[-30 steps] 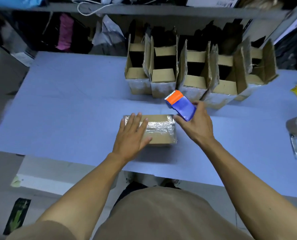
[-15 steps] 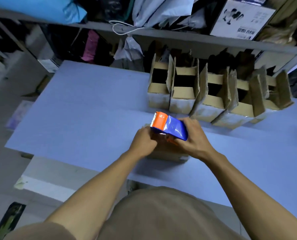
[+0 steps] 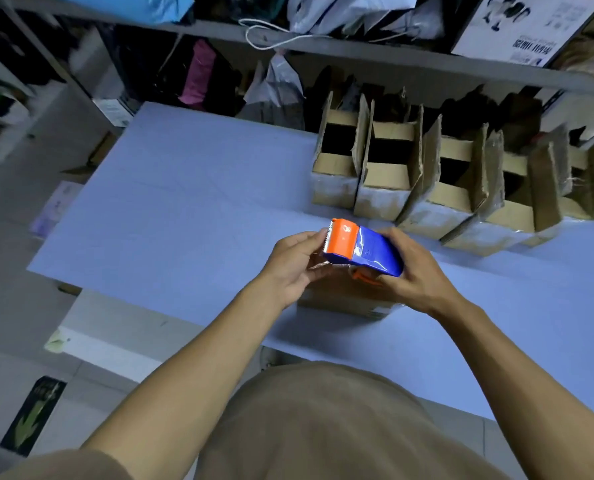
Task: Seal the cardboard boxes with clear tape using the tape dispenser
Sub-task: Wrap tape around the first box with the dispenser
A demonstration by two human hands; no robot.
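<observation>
A blue tape dispenser point(image 3: 371, 251) with an orange toothed head is held above a closed cardboard box point(image 3: 344, 297) near the table's front edge. My right hand point(image 3: 413, 271) grips the dispenser's blue body from the right. My left hand point(image 3: 292, 268) is at the orange head, fingers pinched on the clear tape end below the blade. Both hands and the dispenser hide most of the box top. Several open cardboard boxes point(image 3: 385, 171) with raised flaps stand in a row at the back right.
The blue table point(image 3: 191, 209) stretches left and back of the box. Shelves point(image 3: 323, 43) with bags and a printed carton rise behind the row of boxes. Grey floor lies beyond the table's left edge.
My left hand left the box top and came up to the dispenser's orange head. My right hand brought the dispenser down over the box. The camera view has shifted left and up.
</observation>
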